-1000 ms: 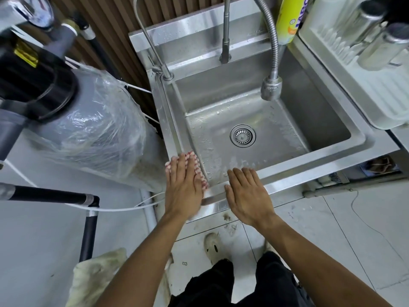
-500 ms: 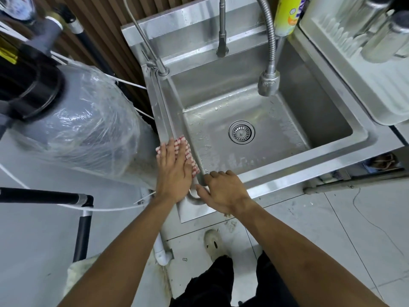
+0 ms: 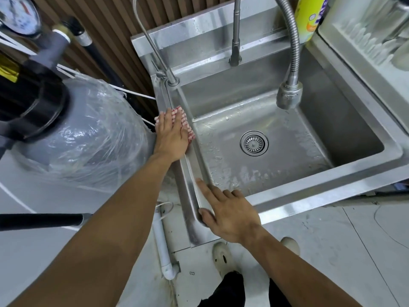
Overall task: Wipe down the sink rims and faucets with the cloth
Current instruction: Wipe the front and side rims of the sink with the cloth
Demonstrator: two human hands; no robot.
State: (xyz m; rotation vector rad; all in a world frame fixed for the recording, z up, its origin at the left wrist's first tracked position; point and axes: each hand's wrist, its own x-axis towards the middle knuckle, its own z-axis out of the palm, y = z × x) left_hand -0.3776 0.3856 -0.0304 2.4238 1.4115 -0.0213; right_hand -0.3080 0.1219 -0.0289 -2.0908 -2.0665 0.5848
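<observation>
The stainless steel sink [image 3: 327, 180] is a square, brushed basin beaded with water around a round ribbed drain [image 3: 254, 143]. A red-and-white checked cloth [image 3: 185, 120] lies on the sink's left rim, flattened under the left hand [image 3: 171, 136], whose fingers are straight and pressed together. The right hand [image 3: 229, 214] rests on the sink's front-left corner, fingers straight and loosely spread. A coiled metal hose faucet [image 3: 288, 97] hangs over the sink's back; a thin gooseneck tap [image 3: 155, 49] rises from its back-left corner. Left of the sink stands a plastic-wrapped grey tank [image 3: 88, 134] on pale floor tiles.
</observation>
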